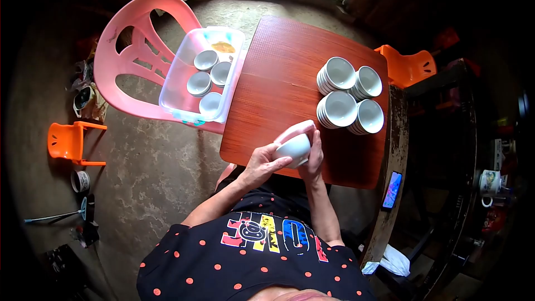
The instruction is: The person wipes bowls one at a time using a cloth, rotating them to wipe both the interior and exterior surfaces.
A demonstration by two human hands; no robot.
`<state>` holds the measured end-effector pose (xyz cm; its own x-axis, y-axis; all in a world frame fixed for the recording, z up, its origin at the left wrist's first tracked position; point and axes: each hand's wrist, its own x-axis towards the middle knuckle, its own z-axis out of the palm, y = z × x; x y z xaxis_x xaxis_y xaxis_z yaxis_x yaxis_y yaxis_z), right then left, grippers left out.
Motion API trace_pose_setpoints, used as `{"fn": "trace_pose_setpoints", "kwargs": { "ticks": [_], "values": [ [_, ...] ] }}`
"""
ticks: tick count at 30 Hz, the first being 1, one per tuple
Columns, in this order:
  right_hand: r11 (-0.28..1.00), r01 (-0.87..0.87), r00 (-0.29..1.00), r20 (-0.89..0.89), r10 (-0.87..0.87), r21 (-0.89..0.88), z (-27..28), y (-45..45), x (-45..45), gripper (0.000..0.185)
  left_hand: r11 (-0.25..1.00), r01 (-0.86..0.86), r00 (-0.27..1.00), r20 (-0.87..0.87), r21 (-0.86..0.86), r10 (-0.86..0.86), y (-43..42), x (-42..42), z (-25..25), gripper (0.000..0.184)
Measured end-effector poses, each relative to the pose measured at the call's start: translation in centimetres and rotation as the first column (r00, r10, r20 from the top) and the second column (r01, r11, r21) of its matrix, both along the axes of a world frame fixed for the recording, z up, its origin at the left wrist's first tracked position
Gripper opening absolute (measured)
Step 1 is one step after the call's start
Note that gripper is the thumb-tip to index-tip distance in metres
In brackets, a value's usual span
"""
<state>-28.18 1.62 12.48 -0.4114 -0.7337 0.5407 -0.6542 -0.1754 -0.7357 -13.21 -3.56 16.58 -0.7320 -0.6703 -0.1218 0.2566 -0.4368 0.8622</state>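
A white bowl (293,151) is tilted on its side between my hands, over the near edge of the red-brown wooden table (278,84). My left hand (261,164) grips its left side, thumb across the outside. On the right side my right hand (314,156) holds it, together with a pale pink cloth (296,130) at the rim. Four stacks of white bowls (339,109) stand close together at the table's right side. In a clear plastic box (173,92) to the left are several more white bowls (199,83).
The box rests on a pink chair (114,50). An orange chair (409,67) stands beyond the table's right edge, and another small orange chair (67,140) is on the floor at left. A phone (392,191) lies on a worn wooden ledge (397,139).
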Motion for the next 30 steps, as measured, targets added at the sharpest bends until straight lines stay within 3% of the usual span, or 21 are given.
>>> {"fn": "trace_pose_setpoints", "kwargs": {
  "ticks": [3,5,7,8,9,11,13,15,16,17,18,19,20,22,24,25,26,27,28,29,30],
  "values": [
    [0.992,-0.099,0.864,0.502,0.048,0.077,2.6,1.2,0.7,0.045,0.997,0.047,0.997,0.072,-0.063,-0.042,-0.1,0.0,0.1,0.020],
    [0.984,-0.115,0.769,0.639,0.001,0.138,4.3,2.6,1.4,0.045,0.982,-0.017,0.987,0.156,-0.186,0.046,0.1,-0.5,0.1,0.016],
    [0.991,-0.107,0.885,0.463,0.057,0.082,5.7,2.9,2.9,0.047,0.971,-0.084,0.969,0.209,-0.222,0.131,-0.1,-0.7,0.1,0.016],
    [0.991,-0.122,0.949,0.300,0.099,0.057,6.4,3.1,3.7,0.049,0.965,-0.073,0.972,0.201,-0.251,0.126,-0.4,-0.4,-1.6,0.017],
    [0.986,-0.155,0.988,0.019,0.154,0.065,7.3,3.1,4.3,0.051,0.899,-0.034,0.938,0.296,-0.436,0.179,-0.5,0.2,-1.3,0.021],
    [0.942,-0.156,0.909,-0.330,0.255,0.298,9.1,3.6,4.9,0.047,0.979,-0.133,0.991,-0.033,-0.157,0.129,0.6,0.5,-2.1,0.027],
    [0.977,-0.080,0.893,-0.422,0.158,0.198,8.6,3.0,3.4,0.041,0.914,0.073,0.983,0.183,-0.400,0.002,0.3,1.4,-1.8,0.030],
    [0.969,-0.116,0.947,-0.269,0.174,0.219,7.7,1.8,1.5,0.026,0.777,0.174,0.955,0.297,-0.605,0.018,1.0,1.9,-0.5,0.029],
    [0.985,-0.138,0.915,-0.367,0.166,0.101,6.3,1.1,0.4,0.018,0.886,0.169,0.962,0.267,-0.432,-0.053,0.8,1.0,0.4,0.020],
    [0.976,-0.185,0.909,-0.396,0.127,-0.113,4.4,0.3,-0.2,0.026,0.955,0.217,0.962,0.209,-0.204,-0.175,0.5,1.1,1.0,0.017],
    [0.978,-0.193,0.980,0.066,0.188,0.075,3.7,0.7,-0.2,0.026,0.956,0.200,0.967,0.197,-0.214,-0.159,0.4,1.0,1.4,0.016],
    [0.931,-0.280,0.848,0.515,0.125,0.236,3.3,1.3,-0.4,0.027,0.957,0.184,0.972,0.184,-0.223,-0.144,0.6,1.1,1.6,0.014],
    [0.907,-0.391,0.670,0.725,0.162,0.159,3.5,1.3,-1.0,0.030,0.983,0.148,0.978,0.162,-0.106,-0.130,1.0,1.2,0.6,0.019],
    [0.965,-0.258,0.921,0.291,0.259,-0.043,4.5,1.2,-0.4,0.033,0.988,0.124,0.992,-0.021,0.087,-0.122,1.4,1.4,-1.0,0.025],
    [0.944,-0.323,0.605,0.781,0.156,0.062,4.6,1.8,-0.5,0.022,0.990,0.113,0.994,-0.018,0.089,-0.112,1.3,0.9,0.3,0.024],
    [0.931,-0.259,0.922,0.352,0.159,0.257,4.8,2.1,-1.4,0.014,0.990,0.124,0.991,0.048,0.062,-0.127,1.3,0.8,1.9,0.020],
    [0.969,-0.198,0.979,-0.022,0.204,0.150,6.1,1.7,-1.0,0.015,0.934,0.198,0.976,0.143,-0.299,-0.161,1.0,1.0,-0.8,0.016],
    [0.983,-0.184,0.900,-0.399,0.176,0.020,7.5,1.2,-0.6,0.016,0.914,0.234,0.952,0.268,-0.330,-0.147,1.2,0.8,0.6,0.023],
    [0.978,-0.182,0.892,-0.436,0.121,-0.101,7.3,1.1,-0.5,0.015,0.919,0.227,0.965,0.201,-0.322,-0.168,0.9,0.7,0.9,0.022],
    [0.977,-0.213,0.916,-0.350,0.194,-0.018,6.7,1.4,-1.3,0.021,0.922,0.222,0.973,0.132,-0.317,-0.189,0.5,0.7,1.1,0.021],
    [0.961,-0.276,0.912,0.316,0.263,-0.003,5.9,1.7,-1.2,0.025,0.976,0.186,0.982,0.062,-0.117,-0.180,0.7,0.1,2.8,0.020]
  ]
}}
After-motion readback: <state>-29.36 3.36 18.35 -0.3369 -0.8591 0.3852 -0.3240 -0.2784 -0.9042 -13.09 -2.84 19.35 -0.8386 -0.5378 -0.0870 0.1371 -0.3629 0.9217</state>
